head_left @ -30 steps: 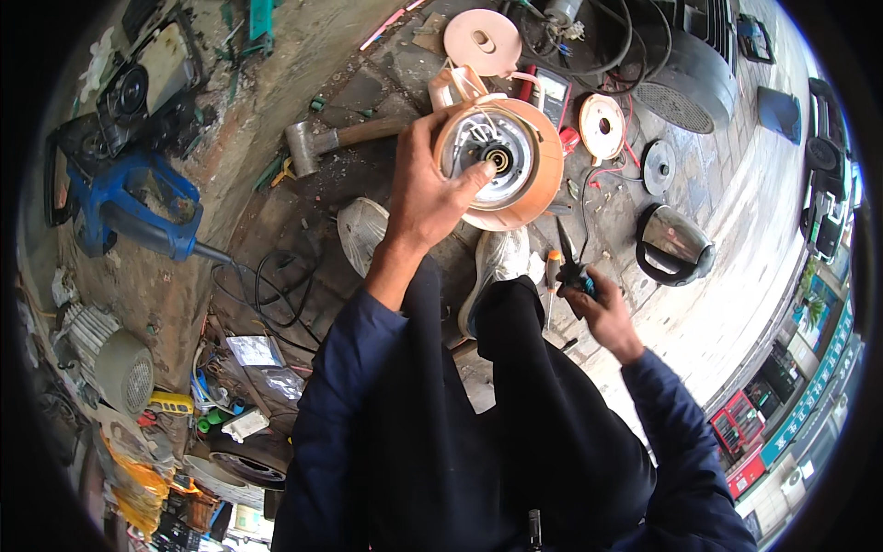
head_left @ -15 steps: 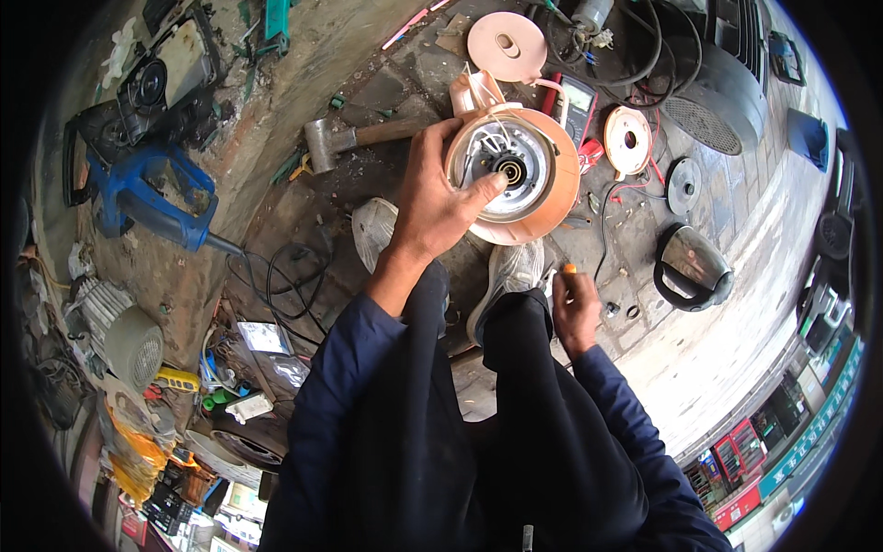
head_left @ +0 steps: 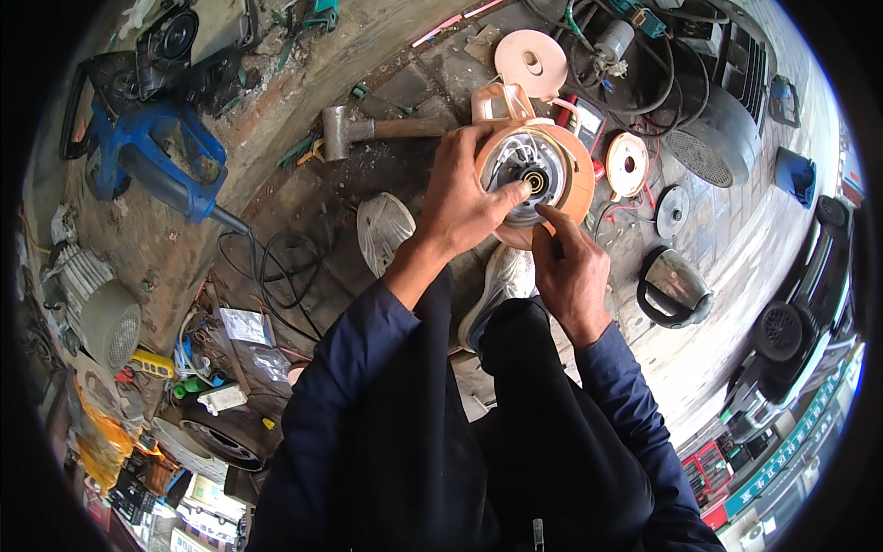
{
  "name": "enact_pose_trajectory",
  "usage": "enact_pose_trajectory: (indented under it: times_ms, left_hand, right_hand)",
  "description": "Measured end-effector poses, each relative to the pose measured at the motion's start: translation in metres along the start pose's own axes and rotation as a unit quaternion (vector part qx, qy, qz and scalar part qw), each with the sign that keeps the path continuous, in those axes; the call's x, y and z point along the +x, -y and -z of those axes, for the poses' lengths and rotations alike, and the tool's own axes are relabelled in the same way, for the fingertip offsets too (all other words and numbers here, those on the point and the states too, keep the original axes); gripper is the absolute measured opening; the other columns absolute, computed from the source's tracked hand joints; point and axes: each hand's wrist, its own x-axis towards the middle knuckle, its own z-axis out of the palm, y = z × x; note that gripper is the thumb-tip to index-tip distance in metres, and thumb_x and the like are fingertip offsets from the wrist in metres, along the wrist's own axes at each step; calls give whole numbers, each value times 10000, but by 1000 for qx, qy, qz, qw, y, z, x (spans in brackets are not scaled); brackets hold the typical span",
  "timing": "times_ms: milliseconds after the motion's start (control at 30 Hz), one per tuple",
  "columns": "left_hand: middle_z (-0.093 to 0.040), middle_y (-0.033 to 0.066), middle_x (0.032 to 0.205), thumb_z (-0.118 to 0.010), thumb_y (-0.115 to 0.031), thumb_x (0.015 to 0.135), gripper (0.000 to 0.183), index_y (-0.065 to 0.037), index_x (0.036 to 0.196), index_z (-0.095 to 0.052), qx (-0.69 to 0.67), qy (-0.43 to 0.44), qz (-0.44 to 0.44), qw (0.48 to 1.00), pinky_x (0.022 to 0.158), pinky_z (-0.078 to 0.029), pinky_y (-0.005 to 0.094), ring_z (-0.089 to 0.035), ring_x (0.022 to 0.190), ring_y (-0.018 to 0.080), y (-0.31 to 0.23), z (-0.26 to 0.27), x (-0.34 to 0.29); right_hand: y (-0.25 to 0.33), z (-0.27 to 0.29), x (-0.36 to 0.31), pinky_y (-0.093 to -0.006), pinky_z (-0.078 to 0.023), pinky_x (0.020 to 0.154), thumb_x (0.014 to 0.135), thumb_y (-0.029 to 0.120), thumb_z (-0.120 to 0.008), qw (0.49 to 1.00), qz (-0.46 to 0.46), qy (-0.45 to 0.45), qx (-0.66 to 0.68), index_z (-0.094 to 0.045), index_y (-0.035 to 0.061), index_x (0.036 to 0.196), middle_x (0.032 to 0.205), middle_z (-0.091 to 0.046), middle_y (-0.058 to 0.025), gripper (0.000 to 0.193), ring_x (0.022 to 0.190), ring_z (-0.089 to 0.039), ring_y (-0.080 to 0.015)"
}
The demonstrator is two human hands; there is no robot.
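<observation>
An orange-pink electric kettle point(head_left: 578, 179) is bottom up on the ground in front of my shoes, its handle pointing away. Its underside lies bare, with white wires and a round black connector point(head_left: 533, 178) in a metal ring. My left hand point(head_left: 457, 202) grips the kettle's left side, thumb on the connector's edge. At the near right rim is my right hand point(head_left: 575, 276), fingers curled and index fingertip beside the metal ring. Whatever its curled fingers hold is hidden.
A hammer point(head_left: 338, 133) lies left of the kettle. Beyond are a pink disc point(head_left: 532, 63) and a multimeter point(head_left: 590, 120). To the right lie a pink ring-shaped cover point(head_left: 627, 166), a grey disc point(head_left: 672, 212) and a shiny black-handled vessel point(head_left: 681, 285). A blue power tool point(head_left: 166, 161) rests far left.
My right hand, with a small orange-ended thing in it before, has risen from beside my right shoe to the kettle's rim. The left hand keeps its grip; the whole view has shifted slightly.
</observation>
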Motion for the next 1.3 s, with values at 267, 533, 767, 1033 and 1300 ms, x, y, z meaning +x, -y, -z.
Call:
enact_pose_trajectory:
  times_ms: [267,533,767,1033,1300]
  left_hand:
    - [-568,213,1423,-913,-186,862,728,-1,1471,-559,23,-9,-21,999,1168,-464,478,-579,1348,360,-4,1,0]
    - [-569,202,1430,-909,-171,856,728,-23,1480,-564,35,-11,-46,998,1176,-458,480,-573,1355,367,-3,0,0]
    - [-566,198,1438,-900,-163,863,726,-30,1491,-561,33,-9,-46,998,1195,-442,483,-558,1373,359,-5,0,-1]
    - [-575,183,1426,-891,-164,851,725,-51,1496,-578,18,-14,-49,999,1192,-435,496,-554,1356,372,-5,0,-1]
    - [-563,213,1424,-891,-148,869,723,-4,1485,-540,41,-15,-53,998,1184,-448,486,-562,1362,373,-4,0,-1]
  right_hand:
    - [7,8,7,-484,-594,673,981,108,-729,995,-11,83,-48,-728,57,1327,844,-759,-219,350,762,-771,-407]
    - [14,14,13,-317,-538,629,1022,72,-643,931,-202,166,256,-613,-103,1449,828,-741,-127,462,663,-678,-155]
    - [14,17,8,-253,-511,650,1059,56,-657,898,-230,167,335,-532,-121,1554,898,-718,-61,540,745,-630,-80]
    - [12,8,-4,-286,-534,677,1061,49,-646,926,-199,131,294,-544,-111,1538,848,-708,-63,514,741,-649,-104]
    - [14,1,-4,-288,-507,657,1059,38,-631,945,-184,126,238,-540,-92,1520,800,-677,-70,487,712,-632,-111]
